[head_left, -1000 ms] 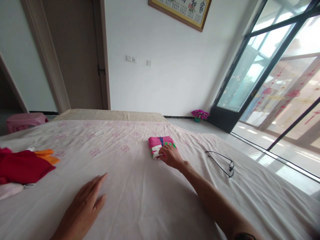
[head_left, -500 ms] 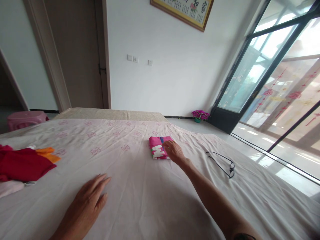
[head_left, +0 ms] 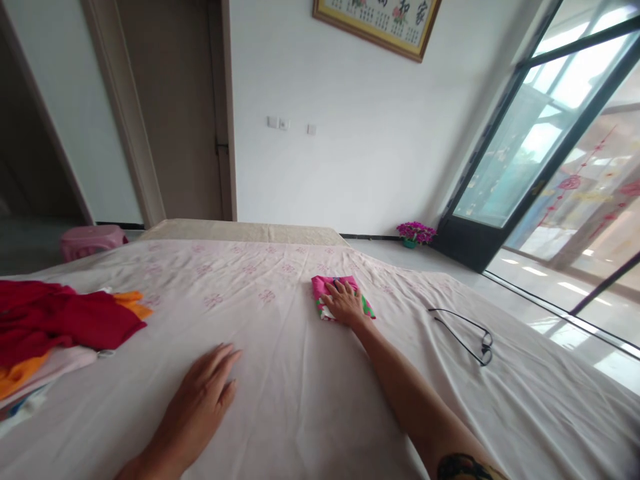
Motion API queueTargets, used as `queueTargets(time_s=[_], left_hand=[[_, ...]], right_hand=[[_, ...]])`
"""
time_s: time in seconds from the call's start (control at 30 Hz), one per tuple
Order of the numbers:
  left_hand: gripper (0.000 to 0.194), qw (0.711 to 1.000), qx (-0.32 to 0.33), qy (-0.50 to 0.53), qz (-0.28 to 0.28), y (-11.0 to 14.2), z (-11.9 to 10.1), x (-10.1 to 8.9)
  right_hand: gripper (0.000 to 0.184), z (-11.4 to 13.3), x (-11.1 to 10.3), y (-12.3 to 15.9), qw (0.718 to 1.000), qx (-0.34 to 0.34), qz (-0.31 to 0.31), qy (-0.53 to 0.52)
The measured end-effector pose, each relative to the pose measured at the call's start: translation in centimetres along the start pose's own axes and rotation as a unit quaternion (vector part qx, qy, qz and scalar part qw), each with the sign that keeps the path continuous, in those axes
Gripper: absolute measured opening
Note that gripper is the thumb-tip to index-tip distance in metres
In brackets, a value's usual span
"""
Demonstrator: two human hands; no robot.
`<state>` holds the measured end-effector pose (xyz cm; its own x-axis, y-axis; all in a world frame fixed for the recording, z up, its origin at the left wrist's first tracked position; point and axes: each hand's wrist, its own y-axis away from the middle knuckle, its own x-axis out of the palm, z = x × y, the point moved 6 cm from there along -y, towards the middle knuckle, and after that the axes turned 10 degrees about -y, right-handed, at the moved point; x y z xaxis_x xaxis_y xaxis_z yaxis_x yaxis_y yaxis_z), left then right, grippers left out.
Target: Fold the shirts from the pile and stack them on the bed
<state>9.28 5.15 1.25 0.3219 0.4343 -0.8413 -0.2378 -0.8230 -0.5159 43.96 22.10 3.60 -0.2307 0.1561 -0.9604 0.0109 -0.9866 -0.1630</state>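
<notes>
A small folded pink cloth item [head_left: 319, 287], with white and green print, lies on the pale bedsheet [head_left: 280, 373]. My right hand [head_left: 344, 303] rests flat across it with fingers spread, hiding much of the print. Whether the item is a shirt or some other garment, I cannot tell. Palm down on the sheet, nearer to me and to the left, is my left hand [head_left: 203, 397]; its fingers are stretched out and it holds nothing.
A heap of clothes with a red garment [head_left: 95, 320] on top lies at the left. Black-framed glasses [head_left: 485, 347] sit unfolded on the right. Beyond the bed stand a pink stool [head_left: 95, 241] and a potted purple plant [head_left: 416, 232].
My right hand has gone from bent fingers at the pink item's edge to lying flat on it. Green print now shows at its right side. The view has turned slightly left.
</notes>
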Motion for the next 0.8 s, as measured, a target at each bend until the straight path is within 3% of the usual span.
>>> queueTargets(time_s=[0.23,0.4,0.5,0.63,0.73,0.8], left_hand=[[0.045,0.999,-0.018,0.036,0.028,-0.4,-0.9,-1.3],[0.047,0.993,-0.06,0.1,0.001,-0.7,0.5,-2.4],[0.045,0.991,-0.088,0.069,-0.069,-1.6,3.9,-5.7],[0.036,0.977,-0.138,-0.078,-0.143,-3.2,11.2,-13.1],[0.038,0.927,-0.25,-0.218,-0.177,-3.3,17.3,-18.6],[0.048,0.892,-0.327,-0.275,-0.146,-2.7,20.9,-20.8]], right_hand=[[0.058,0.4,-0.1,0.1,0.999,0.005,0.025,0.048],[0.055,3.7,-0.5,3.6,0.997,-0.038,-0.006,0.067],[0.058,6.6,-0.2,7.7,0.994,-0.095,-0.021,0.046],[0.058,9.6,1.0,12.4,0.988,-0.156,0.016,-0.001],[0.056,10.4,1.2,13.9,0.988,-0.148,0.028,-0.019],[0.055,10.6,1.1,14.1,0.989,-0.146,0.026,-0.028]])
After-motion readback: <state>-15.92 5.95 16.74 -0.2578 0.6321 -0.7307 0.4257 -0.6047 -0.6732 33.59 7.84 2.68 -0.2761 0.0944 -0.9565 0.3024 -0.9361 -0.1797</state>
